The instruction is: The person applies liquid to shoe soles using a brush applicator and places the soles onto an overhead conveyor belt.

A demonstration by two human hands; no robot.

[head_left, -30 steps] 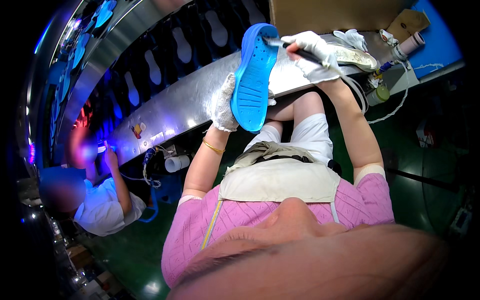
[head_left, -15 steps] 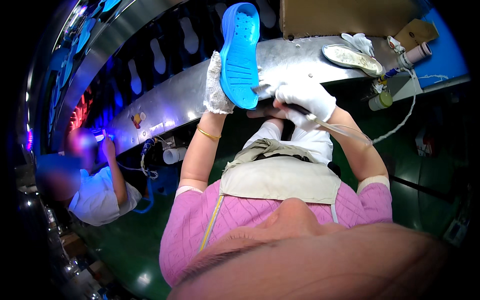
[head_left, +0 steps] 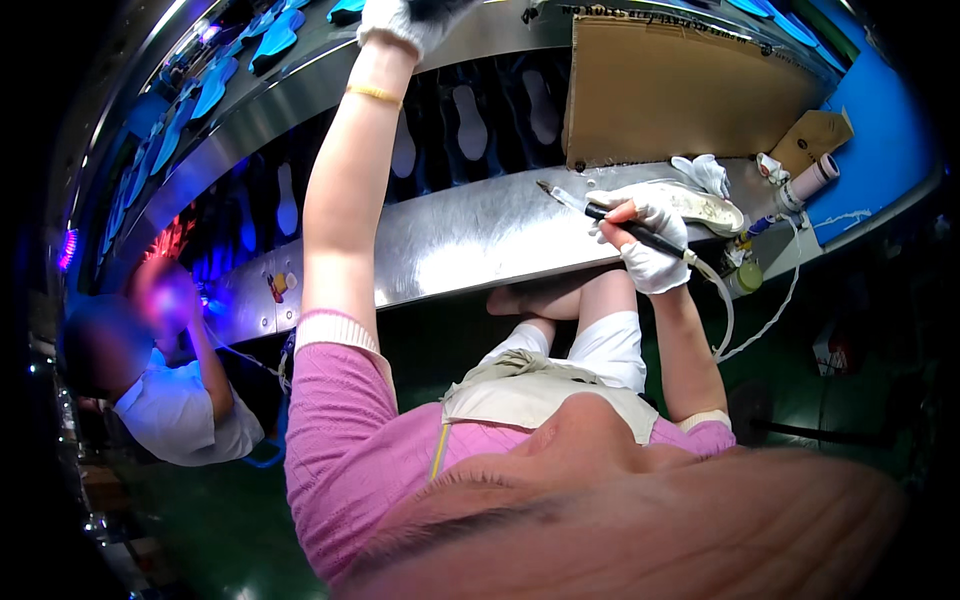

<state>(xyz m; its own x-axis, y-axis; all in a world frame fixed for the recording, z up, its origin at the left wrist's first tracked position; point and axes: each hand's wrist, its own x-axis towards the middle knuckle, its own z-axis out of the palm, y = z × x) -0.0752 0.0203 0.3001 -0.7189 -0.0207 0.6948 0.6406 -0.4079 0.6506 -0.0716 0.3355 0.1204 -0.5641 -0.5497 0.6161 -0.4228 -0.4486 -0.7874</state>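
My left hand [head_left: 405, 25], in a white knit glove, reaches up to the top edge of the view at the upper deck. Its fingers are partly cut off there, beside a dark patch I cannot make out. My gloved right hand [head_left: 648, 238] has bare fingertips showing and is closed around a brush pen [head_left: 625, 226] with a black handle. The pen's dark tip points left over the metal bench [head_left: 470, 240], and a clear tube [head_left: 725, 300] runs from its back end. Behind that hand lies a whitish shoe sole [head_left: 712, 208].
Dark shoe forms with pale soles [head_left: 465, 120] line the lower deck. Blue soles [head_left: 275, 40] sit on the upper deck. A cardboard sheet [head_left: 680, 95] stands behind the bench. White cloth [head_left: 703, 173] and a pink roll [head_left: 815, 175] are at right. Another person [head_left: 185, 405] works at left.
My left hand has swung up and away to the upper deck, and the blue sole is no longer seen in it. My right hand has drawn up and right with the brush pen.
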